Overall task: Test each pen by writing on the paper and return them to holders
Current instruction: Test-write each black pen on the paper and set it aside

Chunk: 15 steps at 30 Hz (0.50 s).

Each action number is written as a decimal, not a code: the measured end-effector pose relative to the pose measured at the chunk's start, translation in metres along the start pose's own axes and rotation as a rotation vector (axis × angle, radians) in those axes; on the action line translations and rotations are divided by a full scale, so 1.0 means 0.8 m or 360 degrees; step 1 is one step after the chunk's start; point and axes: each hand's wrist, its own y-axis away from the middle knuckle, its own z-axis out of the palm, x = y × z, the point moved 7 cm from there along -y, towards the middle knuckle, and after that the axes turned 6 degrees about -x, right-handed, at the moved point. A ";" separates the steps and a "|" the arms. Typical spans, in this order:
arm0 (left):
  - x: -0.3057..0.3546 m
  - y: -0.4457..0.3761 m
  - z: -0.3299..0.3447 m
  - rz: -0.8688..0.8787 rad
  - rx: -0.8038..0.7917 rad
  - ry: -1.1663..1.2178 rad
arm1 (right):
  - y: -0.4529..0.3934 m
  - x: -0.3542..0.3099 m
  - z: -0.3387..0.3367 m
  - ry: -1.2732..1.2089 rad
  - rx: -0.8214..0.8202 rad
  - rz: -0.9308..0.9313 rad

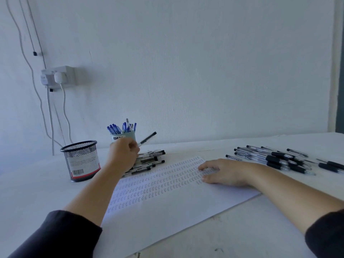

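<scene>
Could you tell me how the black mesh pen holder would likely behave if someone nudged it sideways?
The black mesh holder looks empty and is open wire, so it is probably light and would slide easily on the smooth table. It stands fairly tall, so a push near the rim might tip it, and being round it could then roll.

pale blue pen cup (pixel 128 136) w/ dark block letters – partly hidden by hand, unreadable, mesh holder (pixel 81 161) label w/ barcode, digits too small, paper (pixel 167 183) covered in rows of tiny blue handwriting – too blurred to read
</scene>
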 end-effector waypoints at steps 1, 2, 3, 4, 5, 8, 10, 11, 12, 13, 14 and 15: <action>0.008 0.001 0.003 0.0056 0.0013 0.0051 | -0.001 0.000 0.000 -0.0003 0.0001 -0.0001; 0.015 0.002 0.008 0.0109 -0.0010 0.0058 | -0.001 0.001 0.000 -0.0002 0.0001 -0.0004; 0.023 0.004 0.013 0.0161 -0.0039 0.0047 | -0.001 0.001 0.000 0.0002 -0.0002 -0.0007; 0.029 0.007 0.017 0.0192 -0.0080 0.0019 | -0.001 0.000 0.000 0.0010 -0.0008 -0.0010; 0.035 0.011 0.021 0.0217 -0.0112 -0.0002 | -0.001 0.000 0.000 0.0017 -0.0014 -0.0013; 0.048 0.023 0.023 0.0202 -0.0116 -0.0057 | 0.000 0.000 0.000 0.0029 -0.0029 -0.0023; 0.056 0.029 0.022 0.0173 -0.0100 -0.0194 | 0.001 0.000 0.000 0.0038 -0.0033 -0.0029; 0.061 0.031 0.023 0.0175 -0.0101 -0.0287 | 0.001 -0.001 0.000 0.0045 -0.0033 -0.0032; 0.065 0.034 0.025 0.0181 -0.0110 -0.0350 | 0.001 -0.001 0.000 0.0051 -0.0032 -0.0032; 0.070 0.037 0.025 0.0193 -0.0121 -0.0366 | 0.001 -0.001 0.000 0.0055 -0.0030 -0.0030; 0.075 0.040 0.026 0.0208 -0.0134 -0.0354 | 0.001 -0.002 0.000 0.0059 -0.0030 -0.0027; 0.080 0.043 0.027 0.0243 -0.0141 -0.0336 | 0.001 -0.002 -0.001 0.0061 -0.0031 -0.0027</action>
